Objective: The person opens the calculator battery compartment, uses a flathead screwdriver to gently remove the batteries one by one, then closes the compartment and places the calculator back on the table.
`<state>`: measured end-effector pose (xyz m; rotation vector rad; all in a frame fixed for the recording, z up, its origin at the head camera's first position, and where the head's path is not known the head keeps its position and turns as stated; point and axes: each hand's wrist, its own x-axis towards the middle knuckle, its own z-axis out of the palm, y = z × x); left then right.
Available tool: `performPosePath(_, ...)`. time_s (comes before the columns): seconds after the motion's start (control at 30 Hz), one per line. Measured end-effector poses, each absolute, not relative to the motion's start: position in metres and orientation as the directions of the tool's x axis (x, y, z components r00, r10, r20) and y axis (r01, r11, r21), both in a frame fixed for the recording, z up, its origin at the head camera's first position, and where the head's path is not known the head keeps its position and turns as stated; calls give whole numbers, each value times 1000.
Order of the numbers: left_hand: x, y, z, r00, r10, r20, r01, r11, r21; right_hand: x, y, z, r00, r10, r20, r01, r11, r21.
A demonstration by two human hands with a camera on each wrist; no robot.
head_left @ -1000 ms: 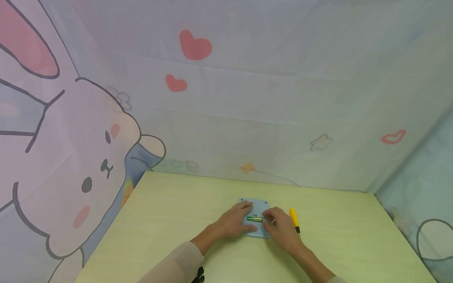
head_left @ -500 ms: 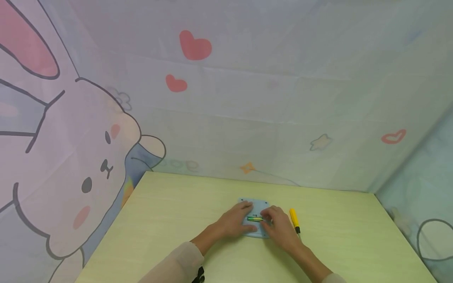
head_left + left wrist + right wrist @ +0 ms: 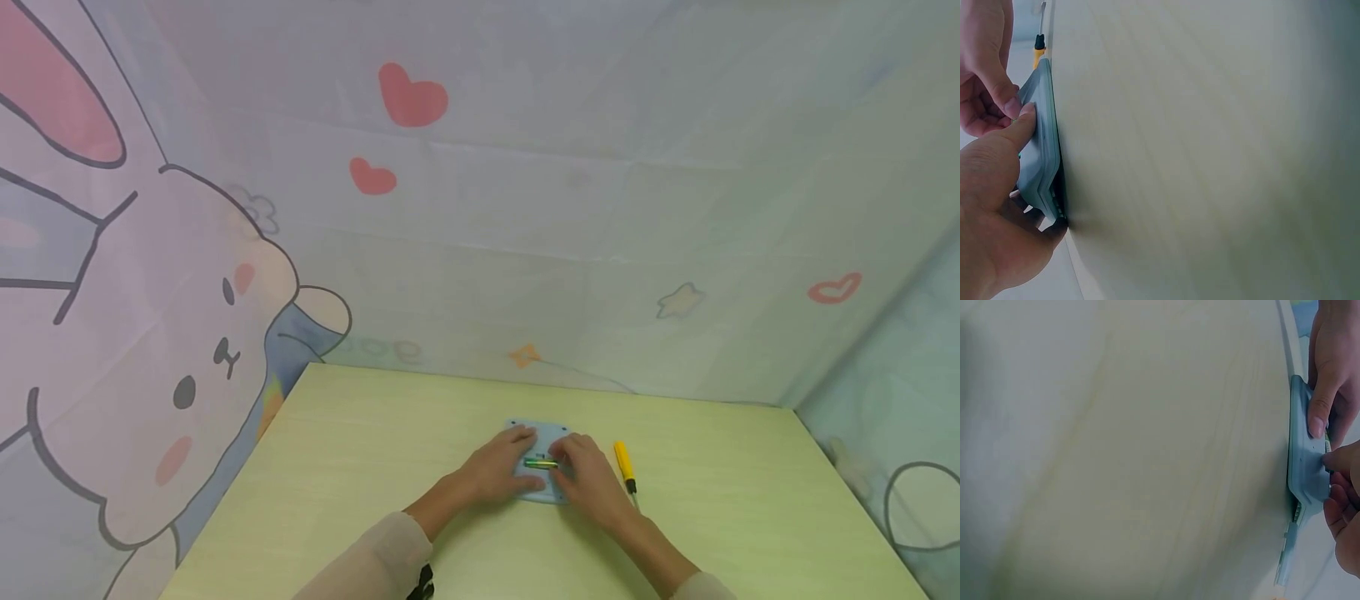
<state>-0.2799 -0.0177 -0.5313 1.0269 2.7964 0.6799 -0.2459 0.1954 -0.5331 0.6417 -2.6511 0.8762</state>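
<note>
On the table (image 3: 360, 450), a green cylinder (image 3: 540, 463) (a battery, I'd guess) lies on a pale-blue device (image 3: 552, 432).
The left hand (image 3: 491, 468) grips the device's side; the right hand (image 3: 592, 480) seems to pinch the cylinder's end, probably adjusting it; next calls for steady fingertip pressure.

Under my remote count: hands, two, left hand (image 3: 495, 468) and right hand (image 3: 597, 485); sleeves (image 3: 375, 554), two; pale blue case (image 3: 552, 433), one; green cylinder (image 3: 537, 463), one visible; yellow-handled screwdriver (image 3: 623, 461), one; table (image 3: 405, 425), one; dark item (image 3: 424, 581), one, kind unclear to me. Backdrop prints I log: rabbit (image 3: 165, 333), one; solid red hearts (image 3: 412, 98), two; outlined red heart (image 3: 815, 292), one; grey-outlined star (image 3: 679, 301), one; orange star (image 3: 515, 357), one.
</note>
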Motion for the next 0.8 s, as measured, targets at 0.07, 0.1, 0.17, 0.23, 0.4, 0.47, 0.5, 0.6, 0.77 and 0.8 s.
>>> performPosePath(0.07,-280,-18,-532,-771,632,74,595,675,437,-246,195,-532,-860,-334,387,-498,716,-489)
performPosePath(0.1,-280,-18,-531,-771,633,75,596,673,438,-246,195,-532,-858,-337,387,-501,716,-487)
performPosePath(0.17,-280,-18,-531,-770,633,76,596,672,439,-247,195,-531,-857,-344,383,-504,714,-486)
performPosePath(0.23,-279,-18,-530,-769,634,77,597,670,442,-247,195,-531,-857,-349,378,-504,718,-480)
performPosePath(0.4,-278,-19,-529,-770,635,71,593,669,448,-248,195,-531,-862,-358,358,-499,725,-475)
performPosePath(0.47,-277,-19,-529,-770,634,71,593,669,449,-249,194,-531,-862,-366,351,-501,724,-474)
performPosePath(0.5,-277,-19,-529,-770,634,73,592,668,451,-249,194,-531,-861,-369,350,-502,725,-472)
performPosePath(0.6,-277,-19,-529,-771,633,74,591,667,454,-249,193,-531,-853,-377,362,-515,726,-456)
performPosePath(0.77,-279,-19,-530,-768,636,73,594,665,453,-249,191,-530,-849,-381,365,-519,728,-448)
performPosePath(0.8,-279,-19,-530,-767,637,72,595,665,452,-249,191,-530,-850,-381,364,-518,729,-447)
